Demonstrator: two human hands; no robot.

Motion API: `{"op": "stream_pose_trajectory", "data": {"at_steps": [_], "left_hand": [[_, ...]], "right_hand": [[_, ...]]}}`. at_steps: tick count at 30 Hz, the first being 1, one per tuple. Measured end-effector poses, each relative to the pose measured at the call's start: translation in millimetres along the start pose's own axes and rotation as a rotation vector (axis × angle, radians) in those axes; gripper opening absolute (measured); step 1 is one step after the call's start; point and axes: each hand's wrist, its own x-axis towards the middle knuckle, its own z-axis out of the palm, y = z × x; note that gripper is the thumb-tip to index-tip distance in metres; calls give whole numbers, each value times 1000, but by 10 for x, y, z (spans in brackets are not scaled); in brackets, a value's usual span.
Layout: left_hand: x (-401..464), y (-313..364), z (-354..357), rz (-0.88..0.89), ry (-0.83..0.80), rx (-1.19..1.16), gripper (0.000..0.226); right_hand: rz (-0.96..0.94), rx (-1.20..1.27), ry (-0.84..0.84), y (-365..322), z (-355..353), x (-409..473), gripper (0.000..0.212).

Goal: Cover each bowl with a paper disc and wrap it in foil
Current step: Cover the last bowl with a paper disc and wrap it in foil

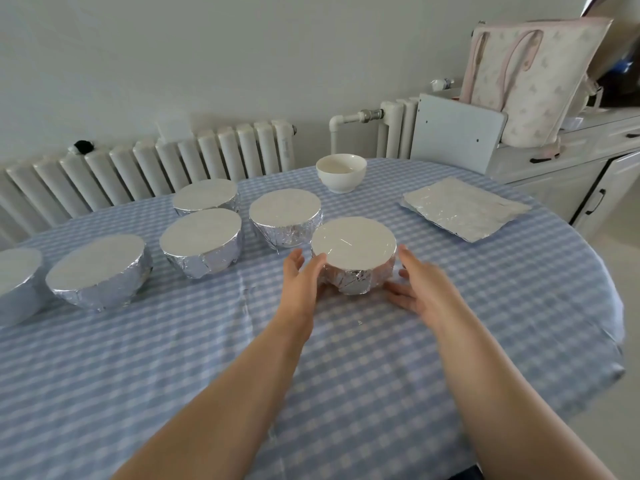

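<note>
Bare forearms reaching up from the near edge over a blue-and-white checked table (346, 393). Left hand (301, 282) with fingers straight and relaxed against the left side of a foil-wrapped bowl (354, 256); right hand (420, 289), slightly blurred, fingers spread loosely just beside the bowl's right side, contact unclear. Neither hand curled round anything. Wrapped bowl upright near the table's middle, flat white top, crinkled foil down its wall. Beyond and to the left, five more wrapped bowls: one just behind (284, 216), one left of it (201, 240), one farther back (206, 199), a larger-looking one toward the left edge (98, 270), and one cut off by the frame (17, 282). Unwrapped white bowl (341, 172) at the far side, open and uncovered. Flat foil sheet (465, 207) lying well apart to the right. Behind the table, white radiator (156, 168) along the wall, grey cabinet (571, 168) carrying a pale patterned bag (533, 81).
</note>
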Motion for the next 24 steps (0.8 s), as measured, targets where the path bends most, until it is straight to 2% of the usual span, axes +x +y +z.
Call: {"op": "stream_pose_trajectory", "data": {"at_steps": [2,5,7,9,10,13,16,20,23,24], "left_hand": [[-56,31,-35,91,79,130,58],[-123,137,-52,328,247,204,33],[-96,309,-20,454,250,153,25],[12,545,66,517,223,117,23],[91,671,124,523,207,112,21],[357,1028,338,429,142,84,13],[687,1201,478,234,92,29,10],[1027,1258,638,62,104,-13,11],[1243,1273,776,-84,66,3,8],[1314,1267,828,-126,53,21,13]], "right_hand": [[-37,-128,24,-13,-69,89,32],[-139,-360,149,-83,-169,278,54],[-252,-543,191,-173,-199,429,47],[-344,-690,236,-269,-197,580,27],[-369,-782,269,-298,-189,679,29],[-343,-1152,351,-369,-180,1015,45],[-174,-1422,282,-355,-162,1298,55],[-163,-1492,269,-240,-107,1512,56],[-129,-1463,303,-194,-46,1589,60],[-124,-1443,313,-164,-25,1607,60]]}}
